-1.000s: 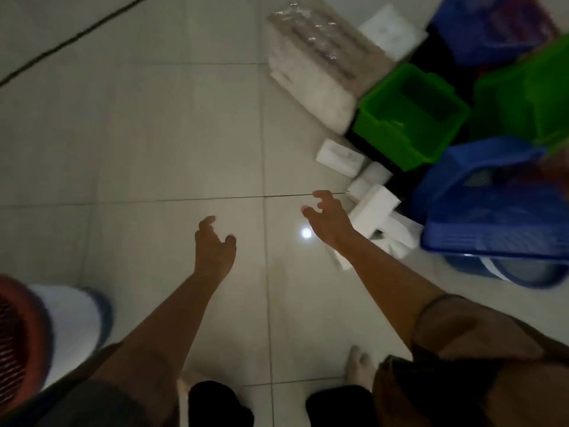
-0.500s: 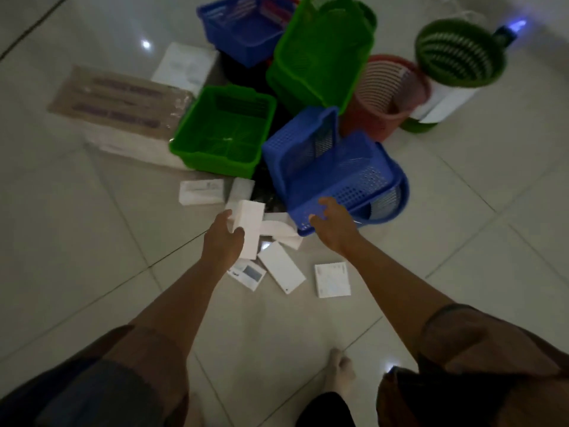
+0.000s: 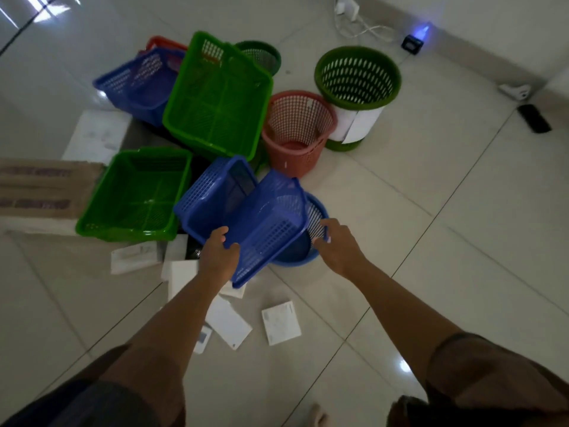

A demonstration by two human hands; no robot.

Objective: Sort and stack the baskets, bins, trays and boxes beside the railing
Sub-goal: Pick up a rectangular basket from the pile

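The left hand (image 3: 219,254) curls its grip round the near rim of the blue basket (image 3: 246,220), thumb over the edge. The right hand (image 3: 337,245) pinches the rim of the round blue bin (image 3: 311,241), which sits just to the right of the blue basket and partly under it. The blue basket lies tilted on the floor (image 3: 431,226) with its opening turned up and away. Just left of it sits a green tray (image 3: 135,195), upright, touching a cardboard box (image 3: 43,192) further left. Behind the blue basket a bigger green basket (image 3: 218,97) leans, and a red bin (image 3: 297,131) stands just behind and to the right. Small white boxes (image 3: 280,322) lie scattered on the floor nearer than the blue basket.
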